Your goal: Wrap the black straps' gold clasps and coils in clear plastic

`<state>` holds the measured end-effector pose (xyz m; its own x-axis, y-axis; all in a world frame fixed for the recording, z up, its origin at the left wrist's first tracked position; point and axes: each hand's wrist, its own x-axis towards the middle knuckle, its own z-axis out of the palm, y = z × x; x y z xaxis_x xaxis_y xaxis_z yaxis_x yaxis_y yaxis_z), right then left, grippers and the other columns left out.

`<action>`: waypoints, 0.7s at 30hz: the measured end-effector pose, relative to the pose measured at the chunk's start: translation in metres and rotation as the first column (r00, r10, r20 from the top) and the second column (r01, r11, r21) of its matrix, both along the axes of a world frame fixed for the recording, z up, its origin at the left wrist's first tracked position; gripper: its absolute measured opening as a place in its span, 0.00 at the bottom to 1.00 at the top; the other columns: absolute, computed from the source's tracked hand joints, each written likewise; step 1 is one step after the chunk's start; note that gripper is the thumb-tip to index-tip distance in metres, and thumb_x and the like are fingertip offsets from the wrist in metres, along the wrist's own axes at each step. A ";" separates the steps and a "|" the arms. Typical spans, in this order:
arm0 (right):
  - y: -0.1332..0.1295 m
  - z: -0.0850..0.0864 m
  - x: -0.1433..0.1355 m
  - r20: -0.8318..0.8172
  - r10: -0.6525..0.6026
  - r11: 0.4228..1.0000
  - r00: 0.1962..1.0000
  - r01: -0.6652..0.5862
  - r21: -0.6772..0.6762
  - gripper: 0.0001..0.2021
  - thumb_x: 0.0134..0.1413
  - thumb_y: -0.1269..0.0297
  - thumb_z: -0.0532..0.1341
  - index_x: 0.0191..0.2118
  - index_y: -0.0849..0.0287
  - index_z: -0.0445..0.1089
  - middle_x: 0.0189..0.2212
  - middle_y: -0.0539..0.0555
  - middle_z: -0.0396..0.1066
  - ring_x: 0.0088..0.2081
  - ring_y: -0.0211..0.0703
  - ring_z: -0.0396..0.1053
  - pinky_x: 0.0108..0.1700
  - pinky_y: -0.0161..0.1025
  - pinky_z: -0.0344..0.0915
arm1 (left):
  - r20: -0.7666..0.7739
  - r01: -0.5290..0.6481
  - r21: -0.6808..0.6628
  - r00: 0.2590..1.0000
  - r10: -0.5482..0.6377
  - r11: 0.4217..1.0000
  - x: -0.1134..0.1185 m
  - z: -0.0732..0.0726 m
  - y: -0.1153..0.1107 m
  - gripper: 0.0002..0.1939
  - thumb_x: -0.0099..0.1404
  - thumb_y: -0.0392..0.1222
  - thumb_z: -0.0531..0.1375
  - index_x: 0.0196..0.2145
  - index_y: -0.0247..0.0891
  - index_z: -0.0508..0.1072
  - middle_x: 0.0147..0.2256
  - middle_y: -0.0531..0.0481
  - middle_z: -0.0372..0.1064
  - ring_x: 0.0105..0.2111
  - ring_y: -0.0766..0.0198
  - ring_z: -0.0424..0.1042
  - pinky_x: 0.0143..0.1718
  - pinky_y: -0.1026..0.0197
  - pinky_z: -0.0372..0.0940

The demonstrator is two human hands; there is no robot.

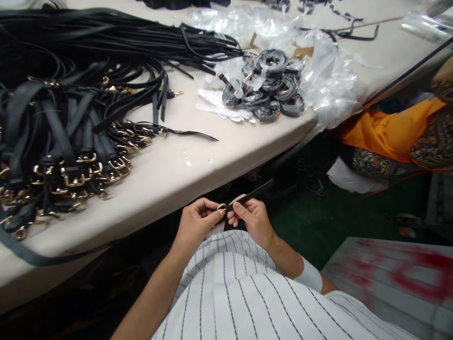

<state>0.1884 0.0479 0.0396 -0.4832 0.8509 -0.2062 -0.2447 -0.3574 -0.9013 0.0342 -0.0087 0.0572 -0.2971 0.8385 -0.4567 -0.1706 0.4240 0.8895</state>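
Just past the table's front edge, a narrow black strap [255,191] with a small gold buckle [222,206] is held between my two hands. My left hand [198,221] pinches the buckle end with thumb and forefinger. Close beside it, my right hand [254,218] grips the strap near the buckle, and the free end sticks out up and to the right. Part of the strap lies hidden behind the fingers. On the left of the table is a large heap of black straps [56,127] with gold buckles [76,179] hanging toward the front.
Coiled straps in clear plastic [274,85] are piled on the table [226,146], beside white paper tags [226,107] and loose clear bags [329,71]. At the right, a person in an orange garment [392,132] is partly in view. A red-stained board [396,274] lies lower right.
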 end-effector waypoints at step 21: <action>-0.021 0.007 0.013 0.171 -0.093 0.767 0.981 -0.039 0.641 0.05 0.59 0.74 0.60 0.35 0.61 0.74 0.25 0.51 0.71 0.24 0.35 0.67 0.28 0.35 0.66 | -0.184 -0.140 0.247 0.965 0.188 0.959 0.037 0.002 -0.024 0.05 0.60 0.41 0.66 0.32 0.39 0.74 0.34 0.51 0.71 0.33 0.65 0.70 0.33 0.64 0.65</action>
